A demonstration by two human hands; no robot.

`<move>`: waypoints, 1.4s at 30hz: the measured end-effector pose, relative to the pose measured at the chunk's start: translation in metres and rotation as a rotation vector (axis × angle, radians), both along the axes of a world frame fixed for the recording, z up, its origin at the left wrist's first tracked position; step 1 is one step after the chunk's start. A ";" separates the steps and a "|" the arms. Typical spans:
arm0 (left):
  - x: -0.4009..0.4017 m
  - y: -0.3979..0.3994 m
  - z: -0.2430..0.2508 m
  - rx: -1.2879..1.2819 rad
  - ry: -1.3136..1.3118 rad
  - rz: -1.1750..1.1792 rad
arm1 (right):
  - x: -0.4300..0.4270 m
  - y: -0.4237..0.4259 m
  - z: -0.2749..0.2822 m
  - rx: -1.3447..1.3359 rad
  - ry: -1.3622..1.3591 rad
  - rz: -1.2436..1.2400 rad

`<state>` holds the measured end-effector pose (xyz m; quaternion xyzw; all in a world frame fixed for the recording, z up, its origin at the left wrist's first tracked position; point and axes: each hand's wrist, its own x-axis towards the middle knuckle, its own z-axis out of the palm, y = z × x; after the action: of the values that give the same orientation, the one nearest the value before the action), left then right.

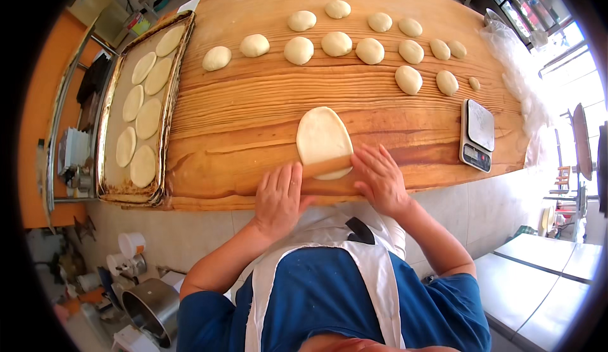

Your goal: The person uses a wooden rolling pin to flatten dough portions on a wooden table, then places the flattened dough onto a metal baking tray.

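A flattened oval of dough (323, 133) lies on the wooden table in front of me. Across its near end rests a wooden rolling pin (327, 166). My left hand (280, 197) lies palm down over the pin's left end, and my right hand (381, 178) lies over its right end, fingers extended. The pin's ends are hidden beneath the hands. Farther back sit several dough balls (337, 44) in uneven rows. On the left, a baking tray (167, 133) holds several flat dough ovals (148, 118).
A digital kitchen scale (480, 129) stands near the table's right end. Behind it, clear plastic sheeting (515, 76) hangs over the edge. A large metal pot (152, 307) and white buckets (131, 244) are at lower left. Metal-topped surfaces (517, 285) are at lower right.
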<state>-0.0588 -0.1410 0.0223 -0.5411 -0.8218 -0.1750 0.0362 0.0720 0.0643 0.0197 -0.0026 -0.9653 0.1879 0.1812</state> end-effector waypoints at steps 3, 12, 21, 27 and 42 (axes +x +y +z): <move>0.004 -0.021 -0.004 -0.026 -0.039 -0.012 | 0.015 0.003 0.008 -0.035 0.080 0.106; -0.043 -0.042 -0.006 0.277 -0.244 0.475 | -0.118 0.032 0.005 -0.584 -0.055 -0.289; -0.052 -0.048 -0.011 0.266 -0.466 0.540 | -0.127 0.026 0.034 -0.276 -0.696 -0.042; -0.054 -0.049 -0.012 0.301 -0.586 0.546 | -0.093 0.020 0.057 -0.707 -0.521 -0.046; -0.008 0.043 0.020 0.052 -0.112 -0.019 | -0.014 0.032 0.011 -0.159 0.041 -0.306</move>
<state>-0.0667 -0.0975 0.0421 -0.5373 -0.8124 -0.2267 0.0027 0.0583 0.0966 0.0303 -0.1602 -0.9318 0.2339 0.2267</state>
